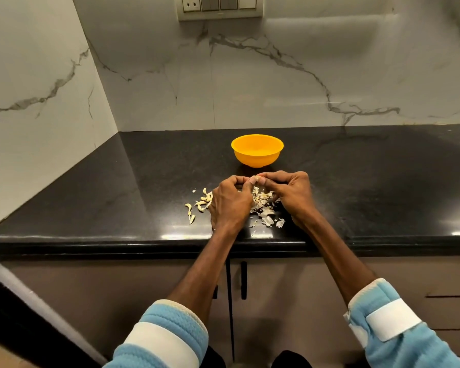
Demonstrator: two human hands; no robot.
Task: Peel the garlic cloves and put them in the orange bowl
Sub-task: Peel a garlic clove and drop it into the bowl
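Left hand [230, 197] and right hand [292, 193] pinch one mostly hidden garlic clove [253, 179] in curled fingers [276, 179]. It is best to strip the skin lengthwise over the skin scraps [263, 205], keeping the orange bowl [257, 155] clean.

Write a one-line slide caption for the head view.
Left hand and right hand pinch a garlic clove over papery peel scraps on a black stone countertop, near the round orange plastic bowl.

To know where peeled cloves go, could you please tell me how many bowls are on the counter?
1: the orange bowl stands on the black counter, behind the garlic skins.
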